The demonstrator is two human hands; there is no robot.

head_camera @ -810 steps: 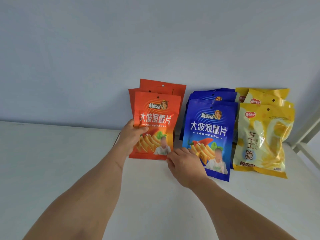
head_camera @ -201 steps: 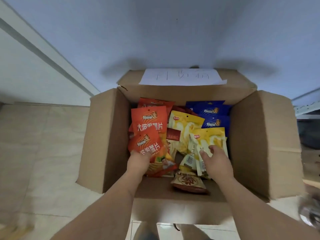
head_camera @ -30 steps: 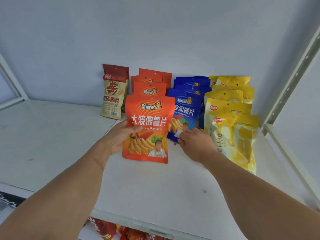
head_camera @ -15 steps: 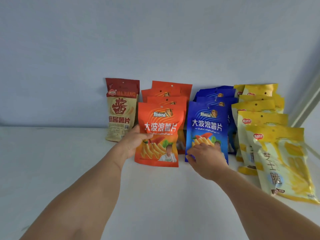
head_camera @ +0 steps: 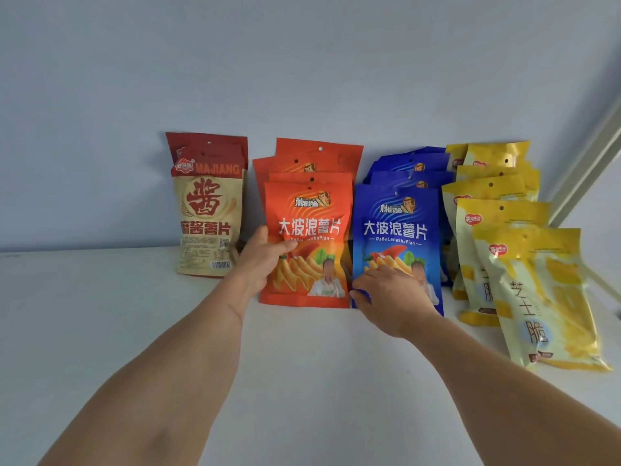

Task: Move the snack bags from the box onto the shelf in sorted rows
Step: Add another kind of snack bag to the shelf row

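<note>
Across the lower two thirds of the frame a white shelf [head_camera: 100, 331] is spread, backed by a pale grey-blue wall [head_camera: 302, 62], with a white upright post [head_camera: 591, 163] seen at the right edge. Four rows of snack bags are lined up against the wall, each row running toward the camera. At centre right a yellow row [head_camera: 497, 213] is stepped forward, its front yellow bag [head_camera: 544, 297] tilted and nearest the lower right. A blue row [head_camera: 410, 169] is placed just beside it, and an orange row [head_camera: 302, 163] stands at centre. A single red-and-cream bag [head_camera: 208, 203] is leaned against the wall at centre left. The front orange bag [head_camera: 312, 230] is held upright by the left hand [head_camera: 262, 264], its grip closed on the bag's left edge with the thumb across the face. The front blue bag [head_camera: 396, 230] is pinched at its lower left corner by the right hand [head_camera: 393, 297].
</note>
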